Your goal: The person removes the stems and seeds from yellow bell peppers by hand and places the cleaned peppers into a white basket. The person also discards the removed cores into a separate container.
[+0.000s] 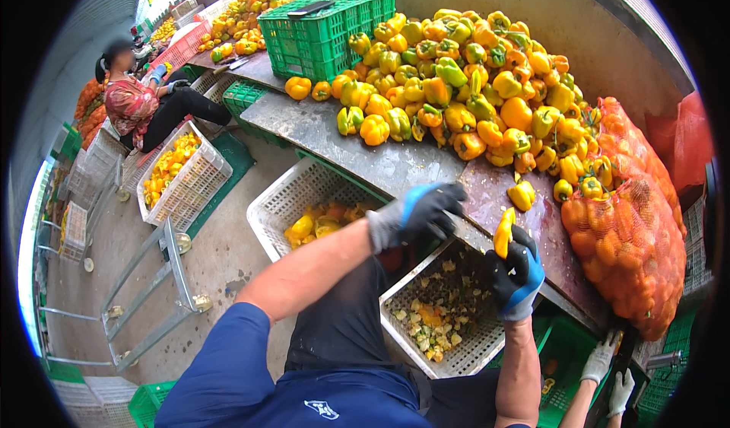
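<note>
My left hand point(421, 215), in a grey, blue and black glove, hovers by the metal table edge, between two crates. It is slightly blurred; its fingers are apart and I see nothing in them. My right hand point(516, 277), gloved alike, grips a yellow bell pepper piece point(504, 234) between thumb and fingers. Below it stands a white plastic crate point(476, 365) with pepper cores and scraps point(436, 328). Left of that, another white crate point(268, 214) holds cut yellow peppers point(308, 228). A single whole pepper point(521, 195) lies on the tabletop beyond my right hand.
Whole bell peppers point(456, 85) are heaped on the table point(365, 148). Red mesh sacks point(627, 251) bulge at right; a green crate point(319, 34) bears a phone. A co-worker point(134, 97) sits at left near a metal cart frame point(148, 297). Another person's gloved hands point(599, 359) show at lower right.
</note>
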`<state>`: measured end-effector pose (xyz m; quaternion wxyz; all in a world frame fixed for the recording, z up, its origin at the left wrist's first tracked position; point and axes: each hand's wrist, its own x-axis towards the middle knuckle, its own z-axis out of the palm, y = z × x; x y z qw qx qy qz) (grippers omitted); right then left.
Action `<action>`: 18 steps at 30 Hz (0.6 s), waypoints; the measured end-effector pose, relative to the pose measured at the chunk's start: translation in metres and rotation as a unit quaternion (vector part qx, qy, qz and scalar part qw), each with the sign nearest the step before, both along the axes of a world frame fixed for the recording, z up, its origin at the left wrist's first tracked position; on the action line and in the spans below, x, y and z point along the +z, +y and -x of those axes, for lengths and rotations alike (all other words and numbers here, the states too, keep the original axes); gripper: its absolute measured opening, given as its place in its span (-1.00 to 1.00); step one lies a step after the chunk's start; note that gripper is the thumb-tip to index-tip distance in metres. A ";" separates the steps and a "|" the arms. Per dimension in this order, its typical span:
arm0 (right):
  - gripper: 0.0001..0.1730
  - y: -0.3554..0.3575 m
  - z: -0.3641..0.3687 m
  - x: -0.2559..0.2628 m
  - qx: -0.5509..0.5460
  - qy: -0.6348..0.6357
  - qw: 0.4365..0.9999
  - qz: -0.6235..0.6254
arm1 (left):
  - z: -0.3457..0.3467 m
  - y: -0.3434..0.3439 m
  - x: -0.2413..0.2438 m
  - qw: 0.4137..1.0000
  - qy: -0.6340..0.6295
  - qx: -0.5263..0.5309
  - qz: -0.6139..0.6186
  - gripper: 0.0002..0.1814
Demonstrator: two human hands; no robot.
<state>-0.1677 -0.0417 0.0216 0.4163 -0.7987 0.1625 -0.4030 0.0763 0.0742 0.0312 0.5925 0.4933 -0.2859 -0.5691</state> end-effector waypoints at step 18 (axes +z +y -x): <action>-0.47 -0.029 0.006 -0.006 0.045 0.041 0.949 -0.310 | 0.087 -0.094 -0.030 0.962 -0.217 0.071 0.152 -0.55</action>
